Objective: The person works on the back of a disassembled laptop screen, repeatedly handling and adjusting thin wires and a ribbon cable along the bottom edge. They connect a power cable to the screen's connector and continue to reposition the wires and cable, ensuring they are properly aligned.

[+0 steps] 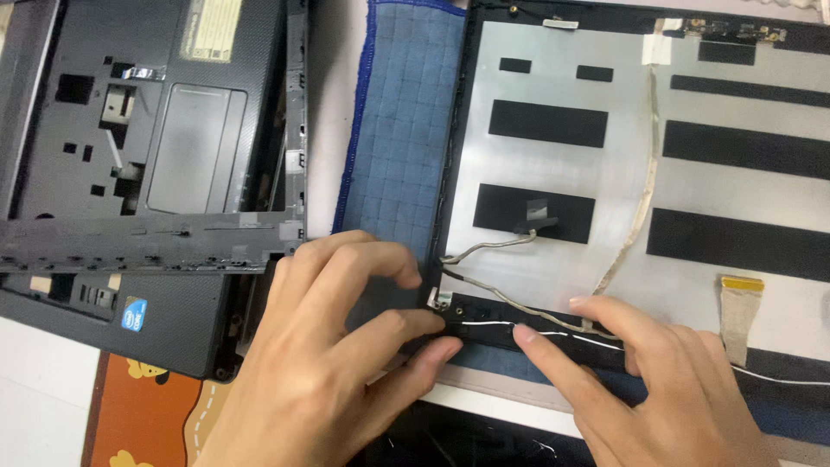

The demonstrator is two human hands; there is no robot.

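A laptop screen back cover (605,173), silver inside with black foam strips and a black frame, lies on a blue quilted cloth (402,121). My left hand (320,363) pinches the cover's near left corner by a small metal hinge bracket (435,298). My right hand (640,380) rests on the cover's lower black edge, with its index fingertip pressing on a thin white wire (493,324) that runs along that edge. Grey cables (484,251) loop from the corner up to a black strip.
A stripped black laptop base with palmrest (156,130) lies at the left, a loose black bezel strip (147,238) across it. A flat ribbon cable with a gold tip (739,311) hangs at the right. An orange mat (143,415) shows at the bottom left.
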